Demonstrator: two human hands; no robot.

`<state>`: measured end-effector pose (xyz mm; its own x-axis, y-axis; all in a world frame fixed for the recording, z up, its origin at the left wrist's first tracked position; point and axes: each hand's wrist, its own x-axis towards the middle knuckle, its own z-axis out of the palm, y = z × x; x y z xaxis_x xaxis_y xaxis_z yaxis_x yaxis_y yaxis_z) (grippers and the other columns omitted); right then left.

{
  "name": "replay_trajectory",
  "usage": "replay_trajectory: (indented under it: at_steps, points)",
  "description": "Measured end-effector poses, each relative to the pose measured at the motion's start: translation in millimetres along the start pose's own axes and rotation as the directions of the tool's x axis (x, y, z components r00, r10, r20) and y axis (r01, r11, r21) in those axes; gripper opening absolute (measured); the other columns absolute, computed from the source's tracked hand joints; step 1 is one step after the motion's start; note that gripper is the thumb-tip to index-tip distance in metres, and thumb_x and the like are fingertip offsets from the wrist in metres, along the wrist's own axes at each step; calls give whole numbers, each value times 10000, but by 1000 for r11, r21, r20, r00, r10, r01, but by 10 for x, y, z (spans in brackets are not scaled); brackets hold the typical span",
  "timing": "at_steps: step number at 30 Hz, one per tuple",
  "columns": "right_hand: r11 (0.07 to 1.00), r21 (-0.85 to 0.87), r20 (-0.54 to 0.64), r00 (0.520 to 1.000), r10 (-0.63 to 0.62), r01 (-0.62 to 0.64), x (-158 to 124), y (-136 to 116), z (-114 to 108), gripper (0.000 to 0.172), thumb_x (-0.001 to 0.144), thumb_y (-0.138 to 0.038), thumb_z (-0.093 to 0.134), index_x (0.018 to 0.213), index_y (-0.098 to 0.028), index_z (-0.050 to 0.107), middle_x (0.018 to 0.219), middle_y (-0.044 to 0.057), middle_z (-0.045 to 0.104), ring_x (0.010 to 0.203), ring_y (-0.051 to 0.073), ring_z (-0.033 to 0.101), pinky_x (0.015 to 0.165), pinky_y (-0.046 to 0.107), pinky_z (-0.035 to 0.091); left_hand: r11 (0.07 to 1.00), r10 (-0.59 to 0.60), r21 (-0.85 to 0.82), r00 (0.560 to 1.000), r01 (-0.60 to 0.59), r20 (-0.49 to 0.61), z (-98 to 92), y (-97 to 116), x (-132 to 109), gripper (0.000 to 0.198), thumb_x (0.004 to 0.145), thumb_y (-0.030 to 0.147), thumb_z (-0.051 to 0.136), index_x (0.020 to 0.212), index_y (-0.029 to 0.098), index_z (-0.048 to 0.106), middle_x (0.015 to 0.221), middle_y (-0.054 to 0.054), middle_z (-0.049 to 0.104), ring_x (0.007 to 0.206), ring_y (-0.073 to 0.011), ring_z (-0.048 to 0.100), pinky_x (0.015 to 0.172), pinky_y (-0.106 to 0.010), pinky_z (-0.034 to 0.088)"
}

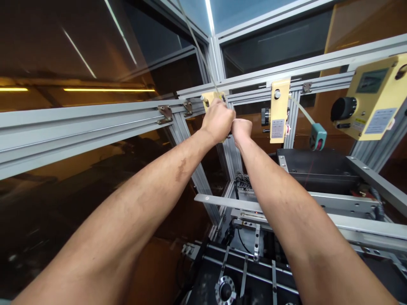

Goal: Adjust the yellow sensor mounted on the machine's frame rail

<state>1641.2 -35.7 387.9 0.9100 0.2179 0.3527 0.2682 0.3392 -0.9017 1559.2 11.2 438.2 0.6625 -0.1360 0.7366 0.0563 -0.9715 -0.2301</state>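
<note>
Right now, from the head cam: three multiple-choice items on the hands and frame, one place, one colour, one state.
1. Where are both hands?
A. At the yellow block on the upper rail
B. On the black knob
C. Down at the lower black plate

2. Colour of the plug on the pale cable?
A. Red
B. Teal
C. White

3. State of the left hand?
A. Flat and open
B. Closed in a fist
C. Out of view

Key:
1 A: left hand and right hand meet at the yellow block.
2 B: the plug is teal.
3 B: its fingers are curled shut.
</note>
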Motion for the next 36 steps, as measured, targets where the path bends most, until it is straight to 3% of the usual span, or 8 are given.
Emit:
replay_trajectory:
  at_steps: [3,6,10,13,19,25,31,36]
  points:
    - [1000,3,-26,1000,9,-9,-44,-98,-26,81,623,-212,561,563,-169,594,608,0,527,751,167,582,664,269,438,999,4,-46,997,-7,-79,57,-12,-76,210,738,106,534,552,192,492,642,-36,454,902,-242,537,1018,-462,366]
    - [993,51,14,994,109,-109,-82,-207,-47,80,618,-231,608,631,-153,600,637,3,552,694,149,582,627,265,451,1000,-5,-22,989,2,-145,97,-2,-168,204,725,95,533,554,204,508,678,-50,493,894,-242,522,1001,-451,386]
    - [962,100,104,964,243,-254,-116,-283,-71,138,570,-135,622,707,-130,606,624,-3,569,626,127,572,601,267,477,999,-31,19,975,37,-219,139,53,-300,186,698,80,524,589,222,574,720,-56,531,852,-241,513,955,-459,412]
    - [952,108,115,955,273,-285,-121,-284,-64,173,541,-80,607,707,-128,598,620,-3,571,634,129,574,602,267,484,998,-49,18,961,56,-271,169,91,-366,218,712,73,504,605,240,594,725,-50,535,806,-230,502,922,-461,426]
    - [966,78,16,970,244,-245,-145,-296,-37,181,545,-44,572,696,-140,596,675,23,590,735,177,628,616,290,491,998,-43,37,956,56,-291,190,133,-433,246,760,74,475,593,240,547,705,-50,543,792,-227,483,913,-459,425]
    - [990,-26,29,990,139,-138,-198,-243,-47,108,521,-50,611,575,-143,603,605,28,603,656,186,622,580,292,478,998,-33,41,950,49,-310,172,138,-547,238,767,70,483,614,237,555,722,-51,561,811,-236,508,928,-473,401]
    - [976,-209,6,998,-54,55,-310,-222,-75,158,604,-117,595,681,-178,719,709,49,684,768,204,652,754,342,505,995,-87,11,938,96,-335,134,187,-618,277,744,32,458,559,230,518,702,-50,568,772,-226,518,902,-471,417]
    - [932,-344,11,993,-120,117,-395,-296,-140,202,646,-94,572,721,-180,738,829,93,728,922,246,677,858,369,508,994,-99,4,934,107,-342,158,226,-633,272,737,26,469,558,224,516,708,-56,577,780,-225,526,905,-457,429]
